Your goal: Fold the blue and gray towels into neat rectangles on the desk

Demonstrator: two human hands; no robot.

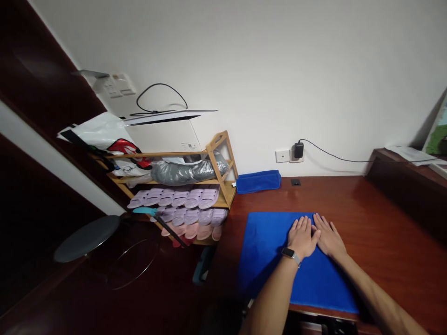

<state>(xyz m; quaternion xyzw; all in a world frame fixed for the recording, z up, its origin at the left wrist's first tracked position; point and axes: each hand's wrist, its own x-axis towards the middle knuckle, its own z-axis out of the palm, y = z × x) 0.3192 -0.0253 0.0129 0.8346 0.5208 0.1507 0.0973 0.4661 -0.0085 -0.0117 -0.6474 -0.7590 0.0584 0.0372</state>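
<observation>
Resting left hand [302, 238] and right hand [330, 239] flat, grasping nothing, at far right corner of blue cloth [264, 244], spread leftward and bodyward over desk [377, 228]; overlapping cloth's right edge with right hand.

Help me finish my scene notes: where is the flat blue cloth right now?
In the head view's lower right, the flat blue cloth lies on the brown table, the left hand on it and the right hand at its right edge.
</observation>
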